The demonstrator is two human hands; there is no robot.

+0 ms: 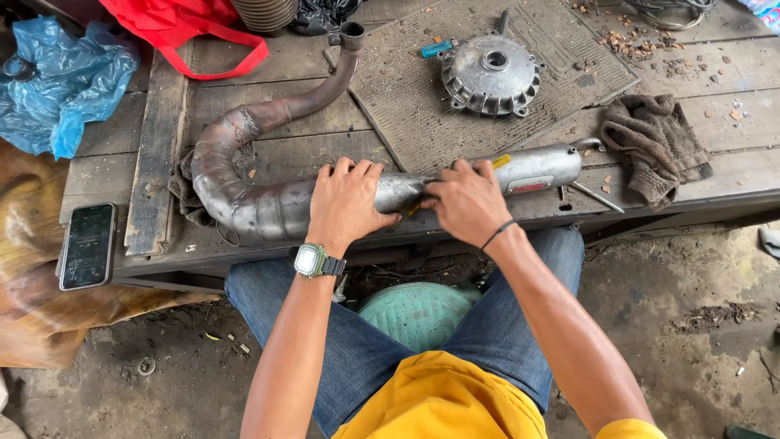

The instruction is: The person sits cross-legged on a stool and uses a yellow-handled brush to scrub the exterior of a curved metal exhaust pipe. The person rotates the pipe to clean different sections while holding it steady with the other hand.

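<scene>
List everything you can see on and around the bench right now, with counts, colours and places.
exhaust pipe: 1, grey metal, across bench front
round metal hub: 1, silver, on mat at back
ribbed mat: 1, brown, bench centre
rag: 1, brown, bench right
phone: 1, black, bench left edge
plastic bag: 1, blue, far left
red bag: 1, red, top left
green lid: 1, green, floor between knees
left hand: 1, gripping the pipe, watch on wrist
right hand: 1, on the pipe, black band on wrist
</scene>
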